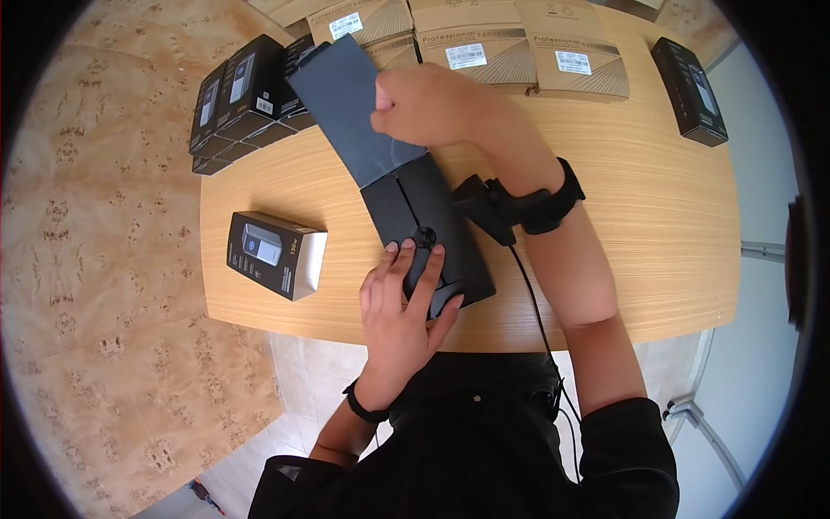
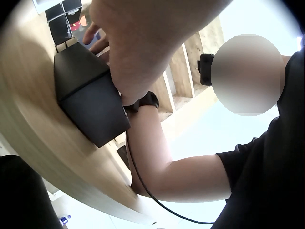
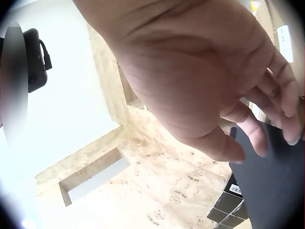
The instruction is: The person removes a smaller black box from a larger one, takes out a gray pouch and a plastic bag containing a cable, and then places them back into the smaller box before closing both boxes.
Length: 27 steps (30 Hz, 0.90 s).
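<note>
Head view shows, from where I stand, a pale wooden table [image 1: 657, 216] with curved edges, a patterned tan surface [image 1: 130, 303] beyond its left side and a white panel [image 1: 765, 164] on the right. The black box [image 1: 467, 251] lies open mid-table, slanting from far left to near right, its near end close to the near edge. Its lid [image 1: 341, 108] is folded back toward the far left, beside the stacked dark boxes [image 1: 251, 91].

A left hand [image 1: 398, 316] rests over the dark device [image 1: 421, 264] in the box, fingers spread and nearly straight, thumb apart toward the near end; whether it has hold of the device, I can't tell. The right hand [image 3: 200, 81] is at the lid, fingers loosely bent and parted; I can't tell if they touch it, but no grip shows.

Wood grain shows between the black box and the small carton [image 1: 272, 251] on the left, and more widely right of the right forearm, up to the upright dark-printed pack [image 1: 689, 91] near the far right edge. Brown cartons [image 1: 484, 48] line the far side, just beyond the right hand.
</note>
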Tool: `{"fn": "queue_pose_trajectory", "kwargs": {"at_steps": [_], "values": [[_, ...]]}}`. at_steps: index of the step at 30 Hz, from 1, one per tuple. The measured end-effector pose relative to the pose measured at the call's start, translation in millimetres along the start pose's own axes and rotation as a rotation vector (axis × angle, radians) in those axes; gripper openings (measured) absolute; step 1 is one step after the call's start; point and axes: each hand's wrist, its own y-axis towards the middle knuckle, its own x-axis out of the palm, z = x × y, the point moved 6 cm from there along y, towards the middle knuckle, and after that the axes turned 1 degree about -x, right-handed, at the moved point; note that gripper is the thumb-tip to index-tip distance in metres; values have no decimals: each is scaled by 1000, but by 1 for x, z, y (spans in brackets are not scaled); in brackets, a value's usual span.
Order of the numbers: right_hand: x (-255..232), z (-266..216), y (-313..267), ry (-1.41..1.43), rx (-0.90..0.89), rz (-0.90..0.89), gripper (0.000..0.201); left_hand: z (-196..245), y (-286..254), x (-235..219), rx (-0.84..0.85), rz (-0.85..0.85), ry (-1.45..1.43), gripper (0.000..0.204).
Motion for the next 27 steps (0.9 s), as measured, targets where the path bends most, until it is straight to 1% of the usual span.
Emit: {"fn": "queue_pose_trajectory", "kwargs": {"at_steps": [3,6,9,12,15,18,19,21,22,23,25,27], "values": [[-23,3,-6,221,-110,203,22,0,0,0,-5,-2,-2,64],[-49,4,-15,409,-192,443,17,1,0,-1,-11,-5,-3,64],[-77,-23,-37,548,-99,266,15,1,0,0,-18,-3,-10,63],[-62,-25,-37,358,-276,192,16,0,-2,2,-22,-3,-24,62],[-38,-30,-40,280,-284,-128,19,0,-2,2,-58,-1,-52,61],[-37,-43,-51,74,-284,-195,26,-11,-15,12,-67,-15,-132,59],[-36,-42,-52,111,-310,-126,28,-14,-19,16,-63,-24,-166,58],[-22,-34,-54,185,-358,10,31,-10,-21,17,-23,-24,-135,51],[-15,-33,-55,131,-393,65,30,-8,-21,18,-3,-25,-120,48],[-9,-34,-56,77,-428,120,29,-9,-23,19,-27,-8,-144,51],[-1,-33,-56,28,-432,160,27,-11,-28,24,-76,23,-194,58],[2,-32,-54,34,-375,133,25,-8,-29,22,-146,90,-313,70]]}}
